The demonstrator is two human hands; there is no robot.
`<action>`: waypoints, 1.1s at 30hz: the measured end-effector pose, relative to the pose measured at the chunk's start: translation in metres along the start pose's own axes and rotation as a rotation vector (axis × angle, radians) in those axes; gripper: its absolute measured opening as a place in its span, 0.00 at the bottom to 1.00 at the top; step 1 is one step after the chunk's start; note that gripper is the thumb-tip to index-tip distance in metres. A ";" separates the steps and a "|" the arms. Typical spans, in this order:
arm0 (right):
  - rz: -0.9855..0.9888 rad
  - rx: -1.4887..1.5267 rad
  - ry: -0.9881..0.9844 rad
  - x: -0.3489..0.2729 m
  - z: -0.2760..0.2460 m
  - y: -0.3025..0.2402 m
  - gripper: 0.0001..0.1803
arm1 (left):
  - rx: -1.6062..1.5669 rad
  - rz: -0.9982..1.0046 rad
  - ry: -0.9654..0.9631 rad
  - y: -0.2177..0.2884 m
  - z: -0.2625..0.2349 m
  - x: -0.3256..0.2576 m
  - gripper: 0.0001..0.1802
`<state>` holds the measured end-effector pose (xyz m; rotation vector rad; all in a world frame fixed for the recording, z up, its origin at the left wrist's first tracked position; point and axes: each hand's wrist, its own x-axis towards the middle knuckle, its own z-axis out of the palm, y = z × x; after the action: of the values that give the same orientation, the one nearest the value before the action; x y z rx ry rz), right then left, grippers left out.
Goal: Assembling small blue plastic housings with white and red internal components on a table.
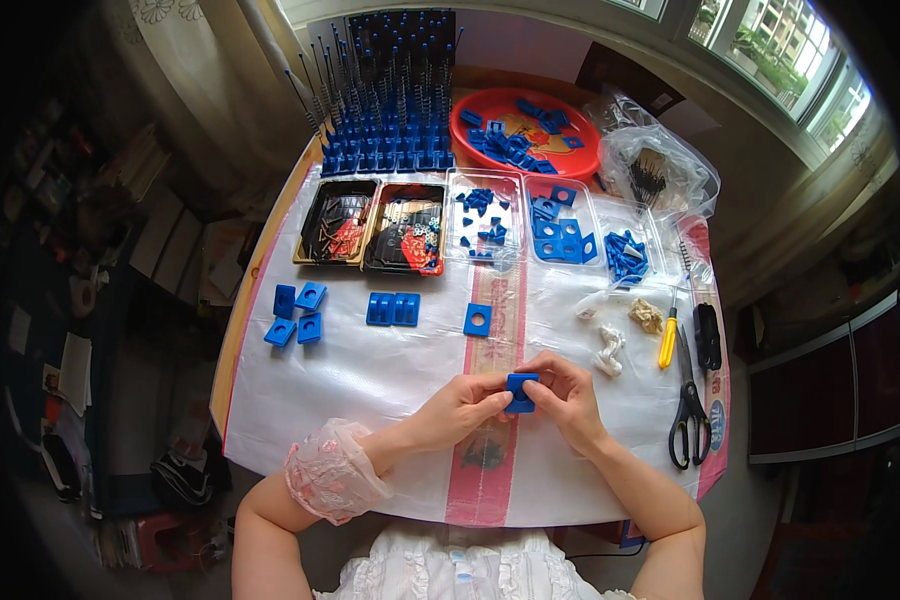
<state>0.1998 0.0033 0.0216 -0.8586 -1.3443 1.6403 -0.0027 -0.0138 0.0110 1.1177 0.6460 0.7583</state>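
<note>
1. Blue plastic is what we have up front: a small block (521,384), held over the white sheet (390,365) near the table's near edge.
2. Our left hand (464,404) pinches its left side, thumb against the face; other fingers curl behind, partly hidden.
3. Our right hand (568,400) pinches from the other side, thumb pressed on the front, index finger arched near the top edge. Both hands on one piece, folks!
4. Just beyond, we spot a square blue plate (470,326) with a round hole, lying on the pink stripe.
5. Over to our left, a row of curved blue pieces (393,309) sits side by side, then four loose blue pieces (310,328) near the left edge.
6. Behind them, two dark trays (332,263) of small parts, and next to those three clear containers (517,225) with blue pieces.
7. Farther back, a red tray (582,157) carries more blue parts, beside a cluster of blue blocks (390,150) bristling with springs and rods.
8. On our right, a yellow-handled tool (667,347) and black scissors (688,393) lie close together.
</note>
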 end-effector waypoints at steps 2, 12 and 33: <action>0.007 -0.006 -0.006 0.000 -0.004 0.004 0.08 | 0.029 0.002 0.000 0.002 0.002 -0.001 0.16; 0.026 0.013 -0.016 -0.002 -0.002 0.001 0.09 | -0.003 -0.017 -0.029 0.005 0.004 -0.002 0.15; 0.014 -0.001 -0.022 -0.002 -0.004 0.003 0.09 | 0.035 0.000 -0.020 0.002 0.007 -0.003 0.15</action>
<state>0.2039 0.0031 0.0177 -0.8552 -1.3567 1.6645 0.0008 -0.0196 0.0156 1.1565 0.6446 0.7373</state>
